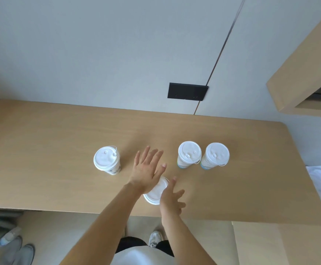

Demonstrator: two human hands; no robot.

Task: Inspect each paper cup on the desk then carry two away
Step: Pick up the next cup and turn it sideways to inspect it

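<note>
Pale grey wall panels back a wooden tabletop (50, 134) that carries four lidded paper cups. One cup (107, 160) stands alone to the left, two cups (189, 154) (215, 155) stand just beside each other to the right, and the near cup (156, 192) sits close to the front edge, partly hidden under my hands. My left hand (146, 169) hovers flat above it with its fingers (152, 153) spread and holding nothing; my right hand (172, 197) is beside the lid, fingers apart, also empty, and I cannot tell if it touches the cup.

I judge these cups to be light and thin-walled, easy to dent if squeezed and quick to tip if nudged at the top. Whether they hold liquid I cannot tell, so I would treat them as full. The best hold looks to be around the upper body just under the lid rim, where the wall is stiffest, not on the snap-on lid itself.

The near cup has little tabletop in front of it, so I would lift straight up rather than drag it toward me. Open tabletop lies between the left cup and the right pair, and behind all of them toward the wall.
</note>
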